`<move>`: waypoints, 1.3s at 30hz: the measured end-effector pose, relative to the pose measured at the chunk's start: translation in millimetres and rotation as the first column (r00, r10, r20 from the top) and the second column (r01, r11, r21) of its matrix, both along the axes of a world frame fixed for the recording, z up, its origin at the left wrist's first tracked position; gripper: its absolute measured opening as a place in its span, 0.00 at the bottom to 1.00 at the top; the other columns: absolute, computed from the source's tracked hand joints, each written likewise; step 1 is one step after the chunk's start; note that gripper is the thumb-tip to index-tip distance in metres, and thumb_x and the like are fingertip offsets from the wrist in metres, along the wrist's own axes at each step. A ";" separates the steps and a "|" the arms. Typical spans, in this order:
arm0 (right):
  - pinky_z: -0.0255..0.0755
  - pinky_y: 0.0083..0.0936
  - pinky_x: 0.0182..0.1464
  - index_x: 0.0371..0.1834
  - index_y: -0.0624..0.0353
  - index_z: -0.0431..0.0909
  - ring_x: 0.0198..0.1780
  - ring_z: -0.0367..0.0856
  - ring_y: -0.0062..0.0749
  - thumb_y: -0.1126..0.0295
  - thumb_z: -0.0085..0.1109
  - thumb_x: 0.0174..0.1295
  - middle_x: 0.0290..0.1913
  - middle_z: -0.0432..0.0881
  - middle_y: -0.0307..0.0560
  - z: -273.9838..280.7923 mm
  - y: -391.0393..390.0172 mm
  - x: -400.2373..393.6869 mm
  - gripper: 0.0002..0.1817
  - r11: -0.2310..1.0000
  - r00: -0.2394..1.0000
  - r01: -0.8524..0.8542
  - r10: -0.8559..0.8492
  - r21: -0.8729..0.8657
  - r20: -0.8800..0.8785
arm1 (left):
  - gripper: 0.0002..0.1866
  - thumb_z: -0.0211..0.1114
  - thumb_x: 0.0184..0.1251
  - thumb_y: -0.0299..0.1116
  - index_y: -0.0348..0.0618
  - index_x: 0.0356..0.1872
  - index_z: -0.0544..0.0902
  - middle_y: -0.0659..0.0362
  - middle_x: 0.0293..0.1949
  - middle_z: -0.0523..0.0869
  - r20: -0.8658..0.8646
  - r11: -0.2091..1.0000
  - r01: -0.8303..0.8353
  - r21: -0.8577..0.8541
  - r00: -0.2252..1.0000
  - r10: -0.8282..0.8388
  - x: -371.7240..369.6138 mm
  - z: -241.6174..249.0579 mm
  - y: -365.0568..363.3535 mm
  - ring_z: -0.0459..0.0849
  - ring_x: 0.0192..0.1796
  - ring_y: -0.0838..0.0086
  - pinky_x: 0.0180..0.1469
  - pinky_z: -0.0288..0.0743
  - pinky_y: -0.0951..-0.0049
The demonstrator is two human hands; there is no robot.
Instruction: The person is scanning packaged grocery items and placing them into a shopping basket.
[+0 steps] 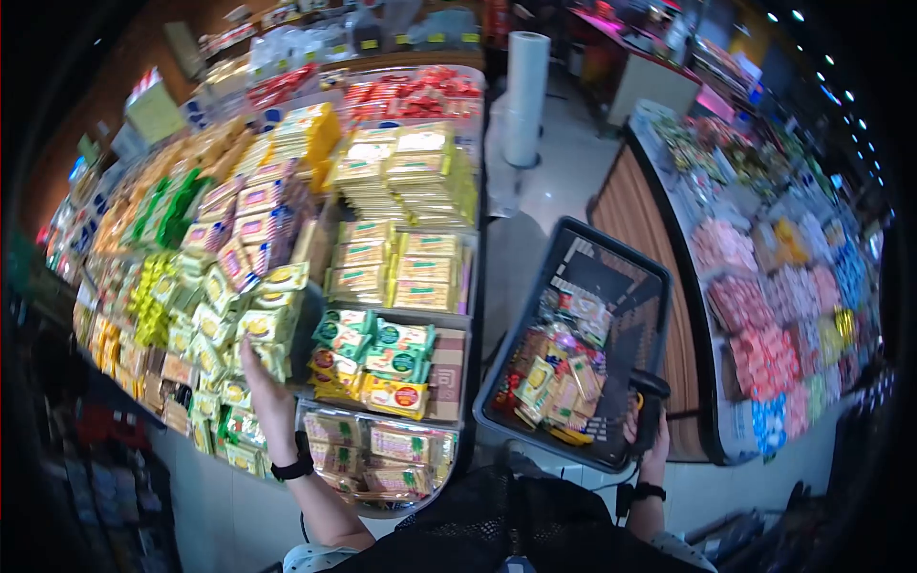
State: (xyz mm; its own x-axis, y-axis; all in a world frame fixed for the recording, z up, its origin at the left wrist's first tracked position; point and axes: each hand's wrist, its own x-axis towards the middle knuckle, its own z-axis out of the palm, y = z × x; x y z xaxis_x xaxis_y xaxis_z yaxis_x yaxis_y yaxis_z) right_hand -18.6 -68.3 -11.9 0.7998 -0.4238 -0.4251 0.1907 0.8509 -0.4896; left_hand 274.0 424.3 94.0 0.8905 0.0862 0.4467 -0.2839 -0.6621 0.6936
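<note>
My left hand [265, 390] is stretched out over the left display, its visible fingers extended and pressed close to a pile of pale green snack packets [269, 325]. I cannot see anything held in it. On the right, my right hand [648, 432] is wrapped round the black handle [650, 390] of a dark grey shopping basket [489, 406]. The basket hangs tilted beside the display. Inside it lie several packaged snacks, among them a green packet [538, 378] and a beige packet [579, 380].
Green and yellow snack packs [396, 363] fill a compartment right of my left hand. Behind them stand stacked yellow packs [406, 172]. A curved counter with pink bagged goods [761, 358] borders the basket's right side. A tall plastic-wrapped roll [526, 100] stands in the aisle.
</note>
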 end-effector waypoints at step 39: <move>0.65 0.32 0.55 0.54 0.67 0.61 0.55 0.68 0.37 0.61 0.38 0.65 0.52 0.70 0.54 -7.4 -3.7 -1.4 0.22 0.953 0.924 -0.302 0.290 0.009 0.251 | 0.35 0.44 0.56 0.61 0.44 0.56 0.64 0.53 0.39 0.81 -0.808 -0.179 0.792 0.584 0.544 -0.227 -77.4 -172.8 -410.8 0.82 0.38 0.61 0.36 0.71 0.55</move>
State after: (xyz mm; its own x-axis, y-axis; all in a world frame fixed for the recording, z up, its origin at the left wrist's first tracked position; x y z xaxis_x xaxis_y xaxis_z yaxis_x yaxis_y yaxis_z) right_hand -19.9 -71.9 -19.2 0.9672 -0.1365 -0.2144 0.0353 0.9075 -0.4185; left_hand 196.6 13.5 -78.8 0.4288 -0.6454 -0.6321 -0.8710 -0.4809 -0.0999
